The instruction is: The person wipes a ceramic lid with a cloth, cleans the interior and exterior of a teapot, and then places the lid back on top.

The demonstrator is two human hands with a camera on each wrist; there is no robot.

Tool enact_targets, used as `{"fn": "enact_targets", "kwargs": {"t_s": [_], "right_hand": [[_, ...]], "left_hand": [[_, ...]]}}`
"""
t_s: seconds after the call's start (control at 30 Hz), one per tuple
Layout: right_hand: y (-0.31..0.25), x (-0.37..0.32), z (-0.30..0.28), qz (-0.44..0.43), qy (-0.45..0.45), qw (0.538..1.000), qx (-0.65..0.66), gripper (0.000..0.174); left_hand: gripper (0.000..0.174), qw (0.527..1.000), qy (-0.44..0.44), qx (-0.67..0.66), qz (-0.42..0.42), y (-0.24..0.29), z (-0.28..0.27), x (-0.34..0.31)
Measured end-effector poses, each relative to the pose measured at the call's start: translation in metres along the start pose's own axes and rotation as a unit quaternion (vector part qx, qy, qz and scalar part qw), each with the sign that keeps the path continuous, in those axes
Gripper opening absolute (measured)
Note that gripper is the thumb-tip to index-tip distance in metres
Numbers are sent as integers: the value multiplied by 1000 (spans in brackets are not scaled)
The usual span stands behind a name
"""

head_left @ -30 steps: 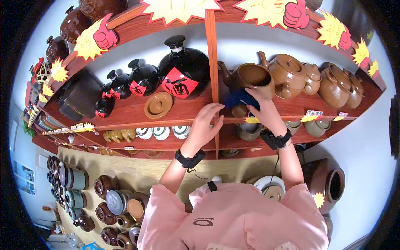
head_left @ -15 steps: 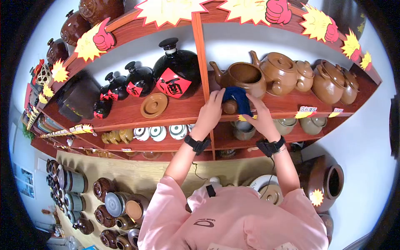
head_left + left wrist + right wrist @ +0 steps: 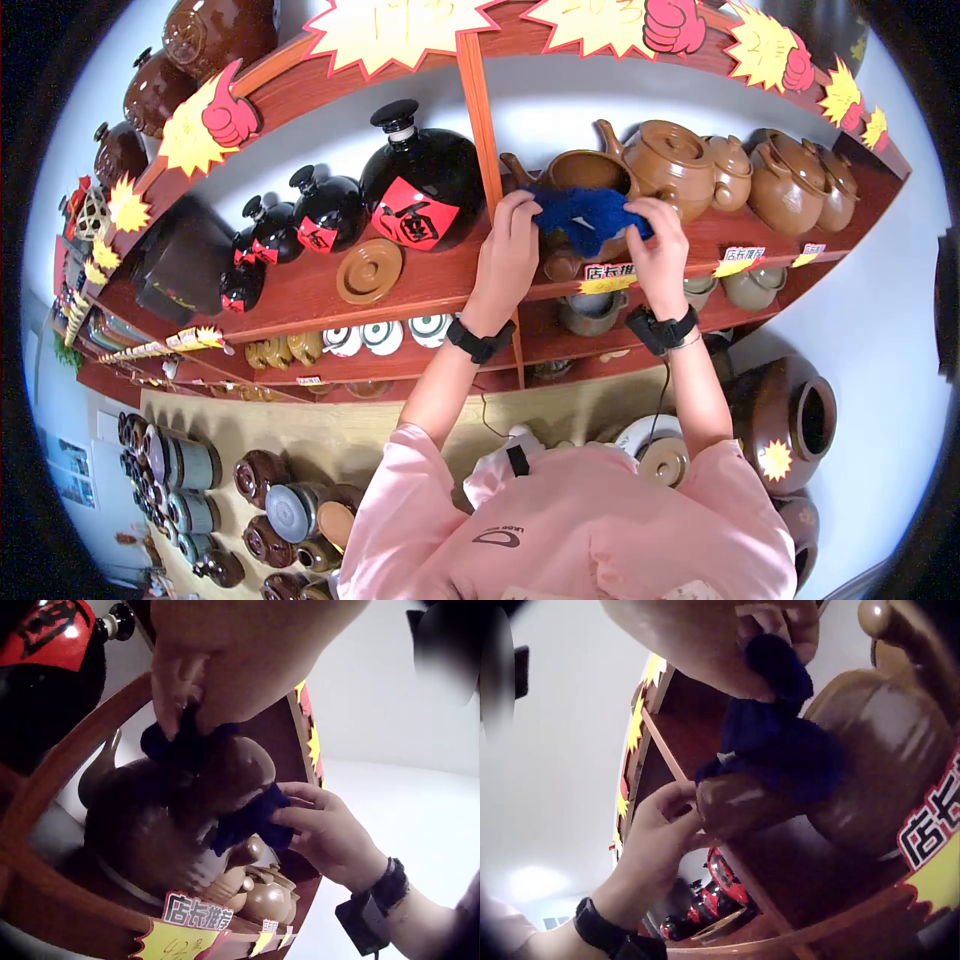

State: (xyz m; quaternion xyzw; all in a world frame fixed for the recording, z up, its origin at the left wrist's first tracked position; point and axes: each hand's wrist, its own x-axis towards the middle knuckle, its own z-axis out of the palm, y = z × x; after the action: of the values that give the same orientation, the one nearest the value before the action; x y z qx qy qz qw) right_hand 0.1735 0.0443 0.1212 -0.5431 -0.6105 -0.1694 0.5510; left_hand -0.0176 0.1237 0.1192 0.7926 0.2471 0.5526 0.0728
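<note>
Both hands stretch a blue cloth [image 3: 590, 222] across the front of a brown lidless pot [image 3: 592, 170] on the shelf. The left hand [image 3: 507, 255] pinches the cloth's left end, and the right hand [image 3: 660, 255] pinches its right end. In the left wrist view the cloth [image 3: 259, 817] lies around the pot's stubby handle [image 3: 244, 769], with the right hand [image 3: 330, 836] at its far end. The right wrist view shows the cloth [image 3: 780, 750] over the handle [image 3: 742, 806] and the left hand [image 3: 652, 840] beside the handle's end.
A brown round lid [image 3: 369, 271] lies left of the wooden divider [image 3: 480, 120]. Black bottles [image 3: 420, 185] stand behind it. Lidded brown pots [image 3: 672, 165] stand to the right. A price tag [image 3: 608, 278] is on the shelf's front edge; cups and pots fill the lower shelf.
The right hand moved from the pot's front to the cloth's right end. The cloth, earlier bunched and then draped over the handle, is now spread between both hands, the left hand having taken its left end.
</note>
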Motion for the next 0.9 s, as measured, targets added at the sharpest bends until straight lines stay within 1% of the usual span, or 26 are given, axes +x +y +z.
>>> {"fn": "enact_targets", "kwargs": {"t_s": [0.07, 0.13, 0.17, 0.27, 0.37, 0.47, 0.5, 0.53, 0.6, 0.67, 0.7, 0.73, 0.77, 0.8, 0.87, 0.9], "right_hand": [[-6, 12, 0, -7, 42, 999, -8, 26], [-9, 20, 2, -1, 63, 998, -5, 26], [-9, 23, 5, 7, 58, 998, -2, 26], [-12, 24, 13, 29, 35, 999, 7, 26], [-8, 11, 21, 46, 2, 999, -1, 26], [-3, -4, 24, 65, -10, 998, -18, 26], [0, -12, 21, 61, -2, 998, -31, 26], [4, -21, 16, 56, 4, 997, -43, 26], [7, -28, 9, 74, 21, 995, -57, 26], [2, -35, 4, 88, 18, 995, -44, 26], [-4, -39, -1, 98, -41, 994, -39, 27], [-10, -40, -5, 107, -101, 989, -32, 29], [-13, -41, -11, 121, -221, 968, 16, 34], [-21, -40, -16, 115, -304, 945, 39, 37], [-17, -42, -17, 85, -326, 941, 18, 50], [-20, -38, -15, 57, -291, 955, -15, 58]], "left_hand": [[25, 1000, 7, -25, 7, 4, -2, 12], [24, 997, 31, -41, 50, 3, -3, 23], [23, 995, 42, -48, 73, 2, -4, 28], [20, 996, 40, -70, 48, 0, -6, 34], [15, 992, 11, -125, -6, -11, 2, 14], [17, 994, -13, -107, 9, -18, 2, -4], [22, 993, -63, -103, 11, -24, 12, -22], [31, 987, -116, -110, -15, -25, 13, -30], [39, 981, -145, -114, -66, -28, 17, -42], [43, 945, -170, -220, -169, -30, 20, -49], [45, 919, -181, -271, -220, -30, 21, -51], [45, 912, -176, -296, -223, -30, 21, -52], [46, 904, -168, -320, -227, -29, 22, -54], [47, 896, -160, -344, -230, -28, 23, -54], [46, 900, -147, -342, -227, -29, 25, -58], [46, 902, -141, -340, -226, -30, 27, -59]]}}
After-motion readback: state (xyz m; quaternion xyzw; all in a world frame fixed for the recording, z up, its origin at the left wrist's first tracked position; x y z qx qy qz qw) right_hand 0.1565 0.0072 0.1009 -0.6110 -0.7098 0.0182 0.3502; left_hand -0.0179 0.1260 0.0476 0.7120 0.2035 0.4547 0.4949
